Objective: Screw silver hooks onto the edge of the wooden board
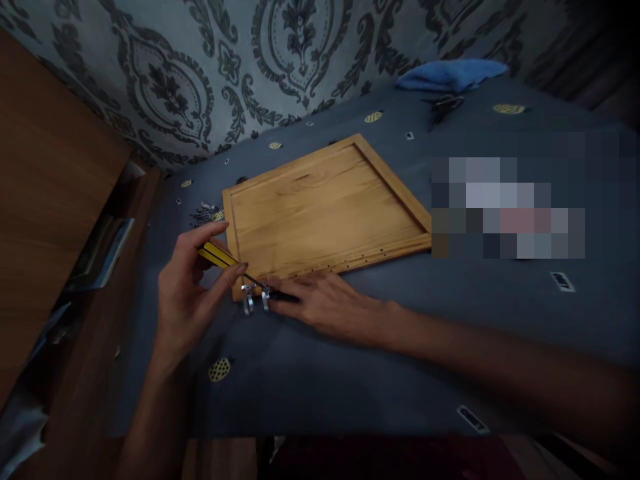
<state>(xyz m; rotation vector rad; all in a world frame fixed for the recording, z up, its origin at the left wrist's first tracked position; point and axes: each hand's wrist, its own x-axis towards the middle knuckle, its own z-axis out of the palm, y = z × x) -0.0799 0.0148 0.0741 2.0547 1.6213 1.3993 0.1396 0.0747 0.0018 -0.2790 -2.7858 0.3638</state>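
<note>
A yellow-and-black screwdriver point(220, 256) is in my left hand point(187, 283), gripped between thumb and fingers. Its shaft slants down to the right, with the tip at a small silver metal hook point(265, 297) on the near edge of a wooden board point(320, 207). Beside it, nearer the board's corner, sits a second silver hook point(248, 299). My right hand point(325, 300) lies along that edge, its fingertips closed about the first hook. Something dark shows between those fingers; I cannot make out what. A row of small dark holes runs along the board's near edge.
The board lies on a dark blue cloth point(390, 380) printed with pineapples. Small metal pieces point(204, 213) lie left of the board. At the back are a blue cloth point(453, 75) and a dark object point(443, 107). A wooden shelf point(95, 320) borders the left; a blurred-out patch covers the right.
</note>
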